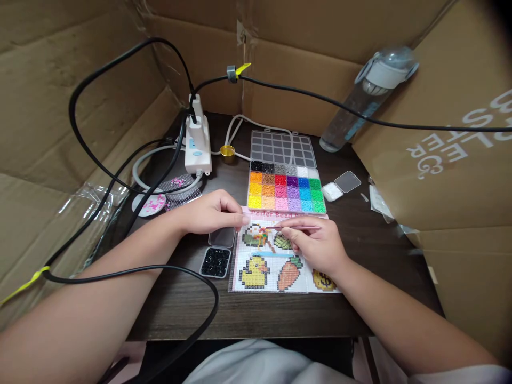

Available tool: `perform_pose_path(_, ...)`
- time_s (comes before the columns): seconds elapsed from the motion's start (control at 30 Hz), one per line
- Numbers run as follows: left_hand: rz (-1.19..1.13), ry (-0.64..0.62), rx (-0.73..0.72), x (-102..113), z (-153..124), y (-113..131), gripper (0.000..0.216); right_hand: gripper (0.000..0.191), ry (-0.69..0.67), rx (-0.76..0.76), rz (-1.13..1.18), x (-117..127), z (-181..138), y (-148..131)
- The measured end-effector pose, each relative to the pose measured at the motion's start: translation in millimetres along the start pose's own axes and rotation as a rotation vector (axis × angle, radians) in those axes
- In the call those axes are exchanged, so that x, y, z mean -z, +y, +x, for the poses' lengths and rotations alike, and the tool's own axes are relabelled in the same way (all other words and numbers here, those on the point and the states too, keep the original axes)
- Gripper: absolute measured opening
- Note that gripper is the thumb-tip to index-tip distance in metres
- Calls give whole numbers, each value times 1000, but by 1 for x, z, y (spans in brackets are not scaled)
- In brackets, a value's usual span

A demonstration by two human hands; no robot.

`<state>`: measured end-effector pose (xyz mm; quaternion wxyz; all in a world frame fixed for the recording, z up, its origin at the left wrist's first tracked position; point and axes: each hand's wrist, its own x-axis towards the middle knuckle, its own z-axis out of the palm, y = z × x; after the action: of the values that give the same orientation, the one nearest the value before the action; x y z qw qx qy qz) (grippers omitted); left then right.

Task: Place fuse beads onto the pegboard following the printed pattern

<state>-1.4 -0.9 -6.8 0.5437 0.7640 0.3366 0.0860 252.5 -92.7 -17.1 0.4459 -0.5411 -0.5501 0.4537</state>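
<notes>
My right hand [318, 240] pinches a thin pink rod-like tool [300, 228], its tip pointing left over the bead pattern sheet [272, 266]. Pictures of a yellow duck [255, 273] and a carrot [289, 273] show on the sheet's lower half. Around the tip lie small orange, red and green pieces [263, 238], too fine to make out singly. My left hand [218, 212] is closed in a pinch by the sheet's upper left edge; whatever its fingertips hold is hidden. Below it sits a small clear box of black beads [215, 262], lid open.
Behind the sheet stands an open sorting box [286, 186] of coloured beads. A small box of white beads [333, 191] lies right. Further back are a power strip [198, 152], a gold cup [228, 154] and a bottle [364, 101]. A black cable [132, 269] loops over my left forearm.
</notes>
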Motion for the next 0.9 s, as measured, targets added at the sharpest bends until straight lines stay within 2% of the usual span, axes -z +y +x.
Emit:
perform_pose_path(0.53,-5,15,7,-1,0,2,41,12,-21,-23,-10,0,1,3)
perform_pose_path(0.77,-9,12,1,-1,-1,4,41,14,8,-96,141,7,3,6)
perform_pose_path(0.9,-10,2,19,-1,-1,5,42,18,117,-73,313,22,14,6)
